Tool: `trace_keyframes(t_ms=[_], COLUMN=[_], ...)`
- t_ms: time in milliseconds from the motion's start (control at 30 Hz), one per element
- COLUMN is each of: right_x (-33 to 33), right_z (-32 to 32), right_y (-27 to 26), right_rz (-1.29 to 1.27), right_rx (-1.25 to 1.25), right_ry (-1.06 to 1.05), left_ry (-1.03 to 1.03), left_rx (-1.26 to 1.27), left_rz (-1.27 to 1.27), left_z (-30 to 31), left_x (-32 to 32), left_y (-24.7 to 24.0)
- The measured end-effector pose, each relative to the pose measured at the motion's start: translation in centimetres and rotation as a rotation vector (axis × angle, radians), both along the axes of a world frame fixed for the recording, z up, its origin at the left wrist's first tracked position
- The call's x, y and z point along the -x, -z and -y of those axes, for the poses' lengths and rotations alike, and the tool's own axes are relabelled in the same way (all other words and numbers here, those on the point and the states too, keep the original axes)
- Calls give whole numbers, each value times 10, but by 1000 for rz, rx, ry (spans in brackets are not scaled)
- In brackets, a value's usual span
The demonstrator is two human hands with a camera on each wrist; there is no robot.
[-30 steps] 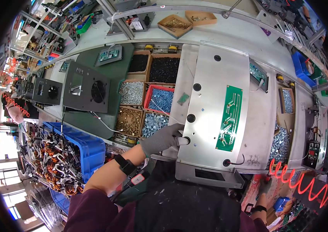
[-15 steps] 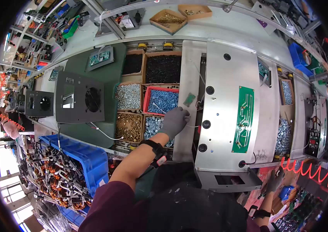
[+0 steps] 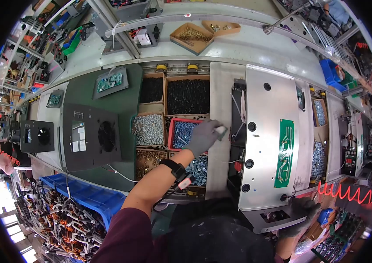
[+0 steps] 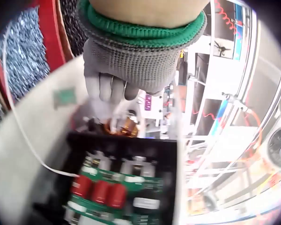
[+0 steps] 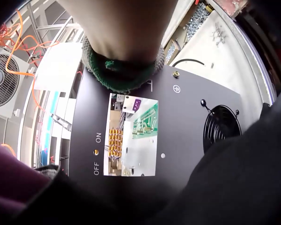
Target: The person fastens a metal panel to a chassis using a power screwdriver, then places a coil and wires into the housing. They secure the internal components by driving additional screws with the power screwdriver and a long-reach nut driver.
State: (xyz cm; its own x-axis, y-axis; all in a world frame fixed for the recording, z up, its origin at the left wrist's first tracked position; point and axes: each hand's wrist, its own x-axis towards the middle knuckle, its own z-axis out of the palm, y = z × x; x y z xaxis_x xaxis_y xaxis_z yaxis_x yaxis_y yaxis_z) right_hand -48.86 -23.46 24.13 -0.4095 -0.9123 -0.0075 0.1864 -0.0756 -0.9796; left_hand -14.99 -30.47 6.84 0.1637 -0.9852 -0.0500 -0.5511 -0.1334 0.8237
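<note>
My left hand (image 3: pixel 201 138) in a grey glove reaches over the pale strip beside the metal chassis, its fingertips at a small green board (image 3: pixel 222 133). In the left wrist view that board (image 4: pixel 65 97) lies flat, apart from the bent fingers of the hand (image 4: pixel 126 70). The chassis has a silver cover (image 3: pixel 265 140) with a long green circuit board (image 3: pixel 285 153); red components (image 4: pixel 100 192) show inside. My right hand (image 3: pixel 304 215) is at the right end of the dark front panel (image 3: pixel 278 219); in the right wrist view its fingers are hidden behind that panel (image 5: pixel 192 122).
Bins of screws surround a red bin (image 3: pixel 170 136) to the left. A dark fan panel (image 3: pixel 85 153) stands on the green mat (image 3: pixel 129 101). The blue crate (image 3: pixel 85 193) holds wired coils at lower left. A red coiled hose (image 3: pixel 348 195) hangs at right.
My left hand has left the silver cover's lower left edge and moved up to the small board. The chassis has shifted right, uncovering its inside. My right hand has come closer to the front panel.
</note>
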Motion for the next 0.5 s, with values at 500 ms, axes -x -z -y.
trace_keyframes(t_ms=[500], right_x=[138], right_z=[155], right_y=[-8], right_rz=[344], right_rx=[-355], right_ry=[64], left_ry=[960], left_rx=[-372], left_rz=[-629], left_z=[-54], left_x=[95], left_y=[-57])
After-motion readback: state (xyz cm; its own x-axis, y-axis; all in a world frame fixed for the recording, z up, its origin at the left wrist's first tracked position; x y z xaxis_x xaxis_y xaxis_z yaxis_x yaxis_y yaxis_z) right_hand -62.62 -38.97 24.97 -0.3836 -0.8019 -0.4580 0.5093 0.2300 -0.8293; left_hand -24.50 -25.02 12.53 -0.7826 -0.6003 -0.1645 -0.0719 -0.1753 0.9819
